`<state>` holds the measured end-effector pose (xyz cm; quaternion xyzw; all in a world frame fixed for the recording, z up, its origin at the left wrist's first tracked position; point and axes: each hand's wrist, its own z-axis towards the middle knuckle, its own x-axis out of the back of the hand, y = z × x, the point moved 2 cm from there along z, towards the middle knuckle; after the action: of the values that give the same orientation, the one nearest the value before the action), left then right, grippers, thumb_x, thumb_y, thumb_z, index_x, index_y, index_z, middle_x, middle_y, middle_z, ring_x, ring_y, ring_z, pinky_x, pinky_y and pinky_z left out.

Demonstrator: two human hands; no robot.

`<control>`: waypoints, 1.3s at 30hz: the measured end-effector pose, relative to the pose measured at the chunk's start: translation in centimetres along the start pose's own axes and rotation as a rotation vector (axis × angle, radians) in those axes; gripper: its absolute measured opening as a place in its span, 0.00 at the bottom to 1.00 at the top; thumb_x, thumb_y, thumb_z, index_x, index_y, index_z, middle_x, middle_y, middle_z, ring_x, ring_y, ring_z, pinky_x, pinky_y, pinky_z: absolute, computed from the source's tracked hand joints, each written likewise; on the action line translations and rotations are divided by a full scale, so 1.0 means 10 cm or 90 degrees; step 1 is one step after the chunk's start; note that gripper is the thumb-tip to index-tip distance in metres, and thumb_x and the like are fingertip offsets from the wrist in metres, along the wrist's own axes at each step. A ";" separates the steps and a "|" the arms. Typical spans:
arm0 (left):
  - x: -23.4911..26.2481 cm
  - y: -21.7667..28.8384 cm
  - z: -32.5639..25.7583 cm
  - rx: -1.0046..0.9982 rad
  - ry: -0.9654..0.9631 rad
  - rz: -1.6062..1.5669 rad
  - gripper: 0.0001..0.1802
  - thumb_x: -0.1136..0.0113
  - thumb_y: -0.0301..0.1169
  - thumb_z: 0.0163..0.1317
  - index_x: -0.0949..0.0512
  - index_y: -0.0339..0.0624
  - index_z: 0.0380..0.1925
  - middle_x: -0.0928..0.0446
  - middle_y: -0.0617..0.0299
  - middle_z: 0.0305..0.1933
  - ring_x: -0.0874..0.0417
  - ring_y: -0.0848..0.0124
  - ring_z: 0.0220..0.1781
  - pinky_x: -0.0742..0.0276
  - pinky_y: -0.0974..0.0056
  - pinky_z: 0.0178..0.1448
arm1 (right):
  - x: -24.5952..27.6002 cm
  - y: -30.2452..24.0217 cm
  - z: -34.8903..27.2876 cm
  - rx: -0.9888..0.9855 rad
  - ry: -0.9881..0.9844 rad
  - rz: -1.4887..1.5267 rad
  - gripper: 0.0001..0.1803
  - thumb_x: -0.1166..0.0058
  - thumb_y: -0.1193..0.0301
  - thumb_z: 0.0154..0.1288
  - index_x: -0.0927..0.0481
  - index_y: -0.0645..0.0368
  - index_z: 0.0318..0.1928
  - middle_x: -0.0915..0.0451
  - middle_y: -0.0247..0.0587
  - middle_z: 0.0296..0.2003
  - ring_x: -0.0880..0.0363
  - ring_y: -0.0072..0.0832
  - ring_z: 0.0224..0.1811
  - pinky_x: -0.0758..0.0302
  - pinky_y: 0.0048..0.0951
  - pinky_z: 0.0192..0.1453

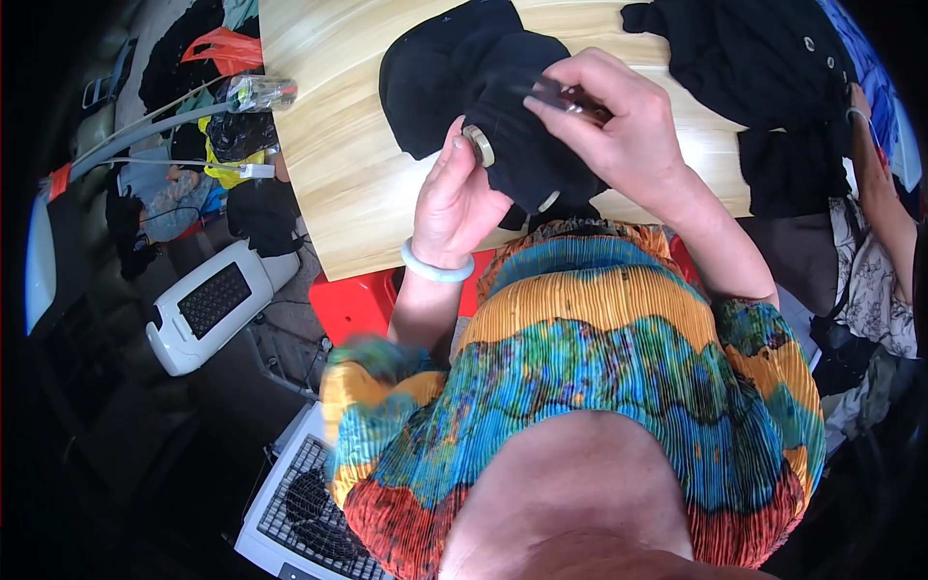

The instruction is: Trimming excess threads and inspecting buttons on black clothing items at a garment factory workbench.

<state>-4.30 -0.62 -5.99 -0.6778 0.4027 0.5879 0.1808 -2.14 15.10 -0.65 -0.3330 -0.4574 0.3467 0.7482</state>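
The left hand point(454, 198) was closed on the edge of a black garment point(430, 97), its thumb against a round pale button point(478, 145) and the fingers partly hidden by the cloth. The right hand point(628, 121) was clamped on a small dark tool point(580, 101), thumb and forefinger pinched together near its blurred tip; what kind of tool it was could not be told. The tool stood just right of the button, over the cloth. The garment lay across the middle of the wooden table point(333, 145), reaching to the near edge in front of the person.

At the table's left edge was a clear plastic container point(261, 93), its contents too blurred to name. Farther left lay a red plastic bag point(224, 48), with a black plastic bag point(242, 135) nearer; what either held could not be seen.

Bare wood stretched left of the garment as far as the table's left edge, which slanted down to a near corner above a red stool point(353, 304). A narrower bare strip ran between the garment and a second black garment point(744, 68) at the far right, beside a co-worker's hand point(857, 101).
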 end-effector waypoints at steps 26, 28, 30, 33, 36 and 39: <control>-0.09 -0.02 -0.03 -0.198 -0.004 0.321 0.26 0.52 0.45 0.57 0.41 0.45 0.52 0.36 0.59 0.52 0.36 0.65 0.55 0.41 0.57 0.58 | -0.07 -0.12 -0.32 -0.159 -0.097 0.270 0.11 0.48 0.69 0.55 0.31 0.63 0.34 0.31 0.34 0.17 0.33 0.17 0.17 0.36 0.18 0.20; -0.08 -0.02 -0.01 -0.196 -0.017 0.320 0.26 0.52 0.44 0.57 0.41 0.45 0.52 0.36 0.59 0.52 0.36 0.65 0.55 0.41 0.57 0.58 | -0.07 -0.11 -0.31 -0.160 -0.098 0.258 0.10 0.48 0.69 0.55 0.30 0.62 0.33 0.31 0.34 0.16 0.33 0.17 0.17 0.36 0.18 0.20; -0.08 0.00 -0.02 -0.188 -0.037 0.352 0.24 0.52 0.43 0.58 0.40 0.46 0.51 0.36 0.60 0.51 0.35 0.66 0.54 0.41 0.57 0.58 | -0.06 -0.12 -0.30 -0.158 -0.103 0.251 0.10 0.47 0.69 0.55 0.30 0.62 0.33 0.31 0.34 0.16 0.33 0.17 0.17 0.36 0.18 0.20; -0.03 -0.01 -0.01 -0.165 -0.062 0.380 0.25 0.54 0.43 0.59 0.42 0.45 0.53 0.37 0.59 0.54 0.37 0.65 0.57 0.44 0.57 0.60 | -0.08 -0.09 -0.28 -0.171 -0.100 0.226 0.09 0.47 0.70 0.54 0.30 0.63 0.33 0.31 0.32 0.17 0.34 0.14 0.18 0.37 0.16 0.21; -0.08 -0.03 0.02 -0.112 0.029 0.146 0.15 0.54 0.31 0.60 0.35 0.48 0.48 0.31 0.60 0.49 0.32 0.69 0.52 0.39 0.61 0.58 | -0.08 0.04 -0.20 -0.180 0.036 0.318 0.07 0.47 0.72 0.55 0.28 0.63 0.32 0.30 0.26 0.19 0.36 0.09 0.20 0.37 0.13 0.23; -0.16 0.02 0.04 -0.064 0.042 0.094 0.19 0.59 0.36 0.62 0.38 0.44 0.52 0.35 0.57 0.53 0.36 0.65 0.57 0.43 0.59 0.61 | 0.03 0.14 -0.06 -0.225 0.084 0.362 0.10 0.49 0.70 0.56 0.28 0.63 0.36 0.29 0.26 0.22 0.34 0.10 0.25 0.36 0.12 0.30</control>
<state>-4.67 0.06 -4.59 -0.6733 0.4274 0.5967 0.0893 -1.76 16.03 -1.89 -0.5935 -0.3495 0.4344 0.5804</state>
